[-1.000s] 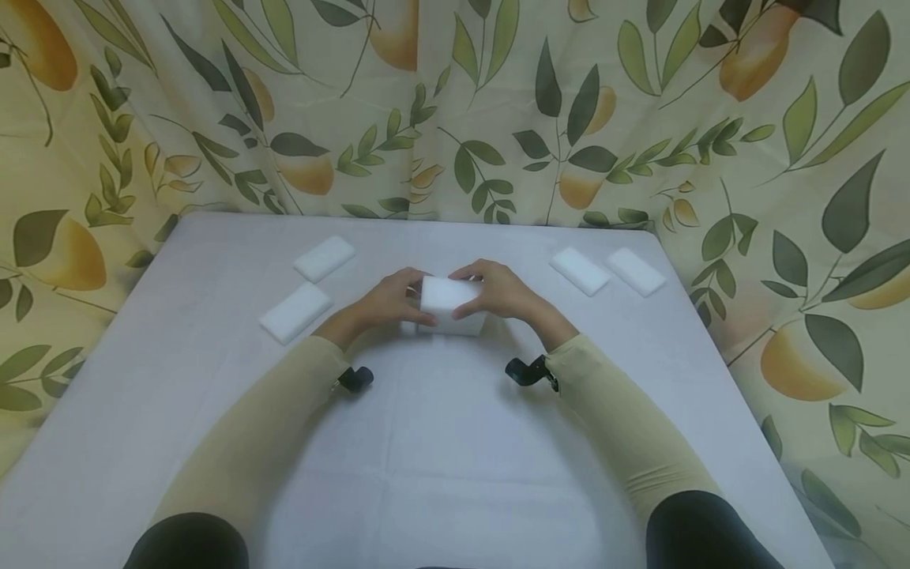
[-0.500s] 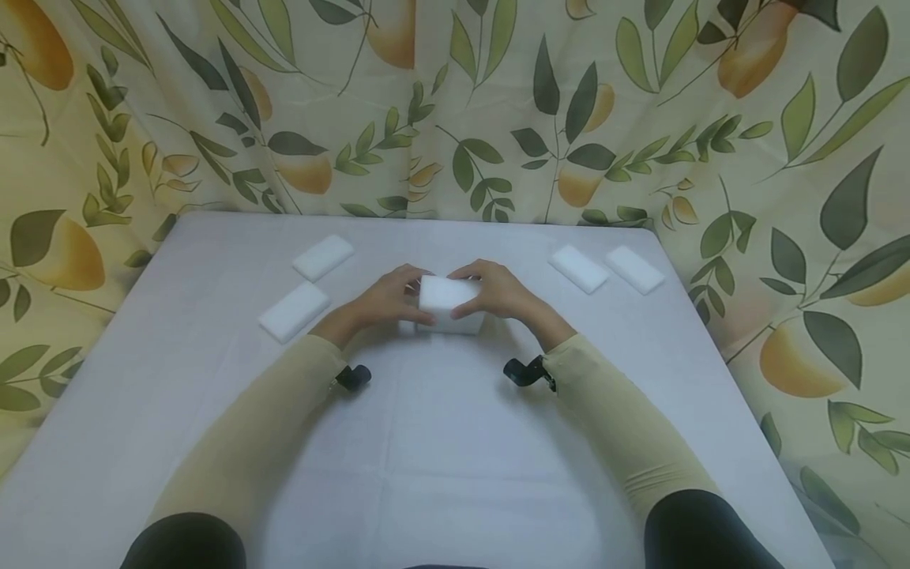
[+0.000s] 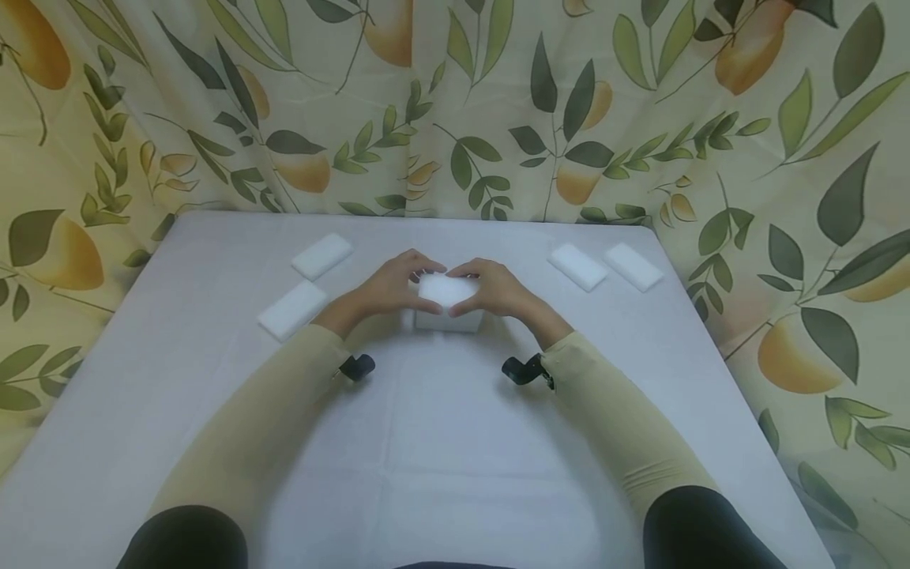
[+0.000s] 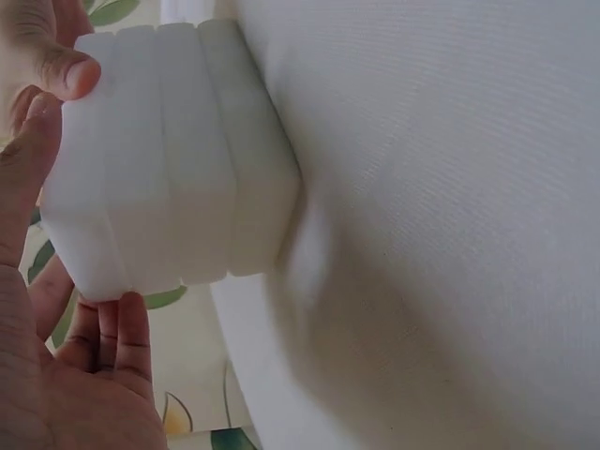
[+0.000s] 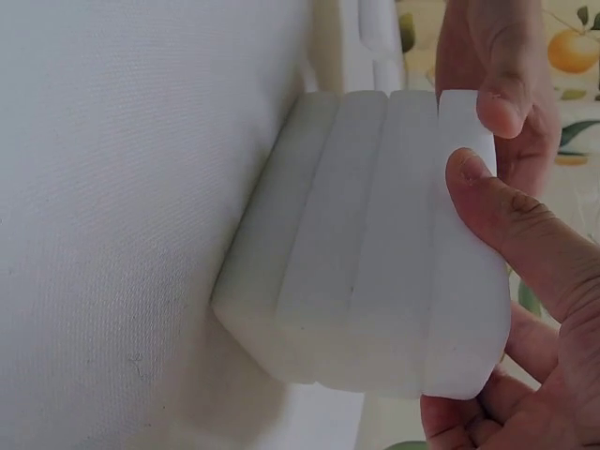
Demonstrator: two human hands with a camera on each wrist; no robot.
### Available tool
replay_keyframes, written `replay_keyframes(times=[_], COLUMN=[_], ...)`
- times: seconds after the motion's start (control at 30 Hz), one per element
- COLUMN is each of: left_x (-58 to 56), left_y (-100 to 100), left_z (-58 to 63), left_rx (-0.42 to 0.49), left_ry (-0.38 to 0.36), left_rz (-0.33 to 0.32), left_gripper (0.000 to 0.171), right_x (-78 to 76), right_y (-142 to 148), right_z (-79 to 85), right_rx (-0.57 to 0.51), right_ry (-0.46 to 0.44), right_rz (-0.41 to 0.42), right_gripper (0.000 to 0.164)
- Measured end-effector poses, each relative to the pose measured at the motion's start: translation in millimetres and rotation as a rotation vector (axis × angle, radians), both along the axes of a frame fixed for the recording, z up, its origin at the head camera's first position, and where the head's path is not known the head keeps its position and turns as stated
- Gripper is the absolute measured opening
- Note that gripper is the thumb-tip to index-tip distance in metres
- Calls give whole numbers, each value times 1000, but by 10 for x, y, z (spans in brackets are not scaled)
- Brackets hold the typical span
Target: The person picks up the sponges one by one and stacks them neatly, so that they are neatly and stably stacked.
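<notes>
A stack of several white sponge blocks [image 3: 446, 322] stands near the middle of the table, its layers lying flat and nearly flush. With thumb on the near face and fingers round the side, my left hand [image 3: 387, 286] holds the top sponge [image 4: 86, 187] at its left end. Opposite it, my right hand [image 3: 498, 291] pinches the same sponge, thumb [image 5: 478, 183] in front and fingertips [image 5: 450, 417] at the side. Both thumbs nearly meet. In the wrist views the seams between layers show clearly; the stack's far side is hidden.
Two loose white sponges [image 3: 293, 310] [image 3: 321, 256] lie on the left of the white-covered table [image 3: 441, 442]. Another sponge [image 3: 577, 267] and one more sponge [image 3: 633, 267] lie on the right. A leaf-and-fruit patterned curtain [image 3: 483, 103] hangs behind the table.
My left hand has shifted right and slightly up along the stack, bringing its fingers and thumb close to the right hand's. The right hand stays almost in place on the top sponge.
</notes>
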State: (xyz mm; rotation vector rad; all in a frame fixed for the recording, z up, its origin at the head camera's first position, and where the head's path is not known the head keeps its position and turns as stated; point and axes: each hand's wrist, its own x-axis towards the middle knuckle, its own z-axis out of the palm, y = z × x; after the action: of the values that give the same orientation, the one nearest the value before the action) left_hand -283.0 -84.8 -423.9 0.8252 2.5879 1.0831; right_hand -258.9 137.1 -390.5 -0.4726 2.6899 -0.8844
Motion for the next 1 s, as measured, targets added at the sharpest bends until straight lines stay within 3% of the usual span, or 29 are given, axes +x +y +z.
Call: replay_keyframes(times=[0.33,0.8,1.0], left_x=[-22,7,21], left_y=[4,17,11], left_z=[-44,-37,-29], left_rx=[-1,7,26], left_ry=[0,-21,-48], left_rz=[2,19,37], left_gripper=[64,65,65], right_x=[-11,18,-73], right_y=[51,421,771], right_z=[-6,48,96], right_rx=[-4,-53,-33], right_ry=[7,-50,-19], right_rz=[21,-6,-101], right_gripper=[69,65,62])
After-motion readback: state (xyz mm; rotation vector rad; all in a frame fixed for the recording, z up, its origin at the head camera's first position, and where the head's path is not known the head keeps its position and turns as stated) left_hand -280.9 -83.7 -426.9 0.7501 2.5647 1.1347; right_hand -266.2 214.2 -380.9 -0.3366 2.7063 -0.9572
